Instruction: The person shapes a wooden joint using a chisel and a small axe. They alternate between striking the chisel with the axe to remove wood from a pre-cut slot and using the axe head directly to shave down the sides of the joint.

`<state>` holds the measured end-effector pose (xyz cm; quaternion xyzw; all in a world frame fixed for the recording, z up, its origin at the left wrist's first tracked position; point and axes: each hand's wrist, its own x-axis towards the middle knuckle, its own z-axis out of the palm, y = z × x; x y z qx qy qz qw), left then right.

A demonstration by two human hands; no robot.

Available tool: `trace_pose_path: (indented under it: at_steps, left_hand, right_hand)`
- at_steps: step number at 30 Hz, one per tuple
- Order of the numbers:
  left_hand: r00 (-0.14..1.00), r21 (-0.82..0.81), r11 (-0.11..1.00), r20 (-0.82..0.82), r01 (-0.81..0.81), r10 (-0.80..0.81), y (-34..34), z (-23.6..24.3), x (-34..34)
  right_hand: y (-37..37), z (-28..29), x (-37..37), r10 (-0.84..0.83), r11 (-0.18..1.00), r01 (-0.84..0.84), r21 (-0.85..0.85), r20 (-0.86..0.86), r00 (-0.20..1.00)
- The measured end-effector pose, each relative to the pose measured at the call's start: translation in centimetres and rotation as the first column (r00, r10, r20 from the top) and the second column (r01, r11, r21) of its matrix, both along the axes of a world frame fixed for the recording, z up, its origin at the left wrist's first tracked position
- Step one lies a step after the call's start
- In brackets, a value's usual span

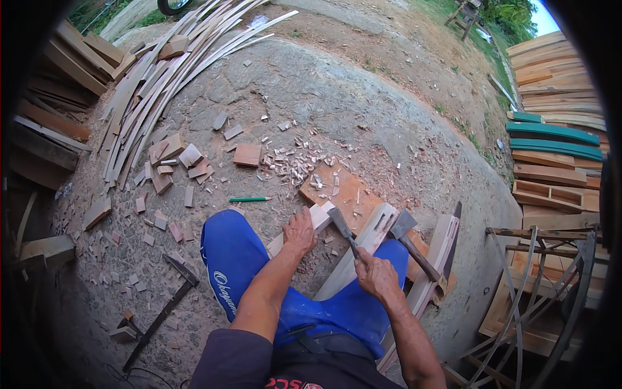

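My left hand (299, 231) is closed around a pale wooden bar (320, 216) between my knees and steadies it. In my right hand (378, 275) is a chisel (340, 224), its flat metal blade touching or just above the bar's far end; I cannot tell which. Under the bar's far end lies an orange-brown board (337, 188) with wood chips on it. A second pale bar (376, 230) with a slot in its end runs beside my right thigh. Right of it rests a hatchet (414, 249) with a dark head and wooden handle.
A saw (451, 249) lies beside a long timber (442, 241) on the right. A green pencil (249, 199), offcuts (248, 155) and chips litter the concrete. A dark T-shaped tool (170, 301) lies at left. Long strips (139, 110) and stacked planks (551, 165) flank the area.
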<state>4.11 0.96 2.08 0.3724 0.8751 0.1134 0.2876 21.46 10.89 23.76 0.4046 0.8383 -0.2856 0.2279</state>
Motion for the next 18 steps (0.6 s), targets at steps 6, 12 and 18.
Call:
trace_pose_path:
  at_steps: [6,12,18]
  left_hand:
    - [0.999,-0.001,0.999,-0.019,-0.039,0.039,0.2,0.8,0.0]
    - [0.999,0.011,0.999,-0.036,-0.033,0.034,0.3,0.8,-0.9]
    - [0.999,0.0,1.0,-0.041,-0.01,0.01,-0.2,-0.1,0.0]
  right_hand:
    - [0.1,-0.7,0.2,0.05,0.999,-0.05,-0.005,-0.003,0.999]
    - [0.4,-1.9,-3.0,0.089,0.995,-0.088,0.043,-0.027,0.996]
    - [1.5,-1.3,0.3,0.096,0.995,-0.096,-0.004,0.036,0.995]
